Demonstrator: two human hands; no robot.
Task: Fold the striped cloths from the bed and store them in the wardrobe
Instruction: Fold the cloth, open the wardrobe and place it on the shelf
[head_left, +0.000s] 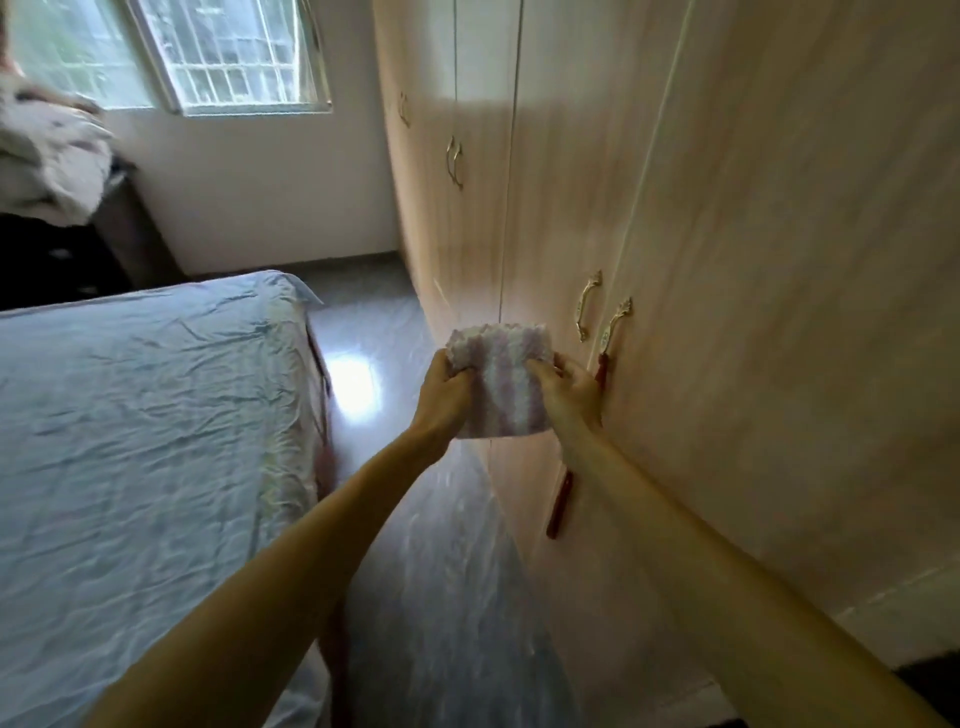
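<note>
A folded striped cloth (506, 382), pale purple and white, hangs in the air in front of the wardrobe (753, 234). My left hand (447, 387) grips its left edge and my right hand (569, 382) grips its right edge, thumbs on top. The wardrobe doors are closed, and two brass handles (602, 306) sit just right of my right hand. The bed (145, 415) with a wrinkled light blue sheet lies to the left, with no cloth on the part I see.
A shiny floor strip (374, 374) runs between bed and wardrobe. A red strap (558, 506) hangs on the wardrobe front below my right arm. A dark cabinet (124, 228) with piled bedding (52, 150) stands at far left under the window (228, 57).
</note>
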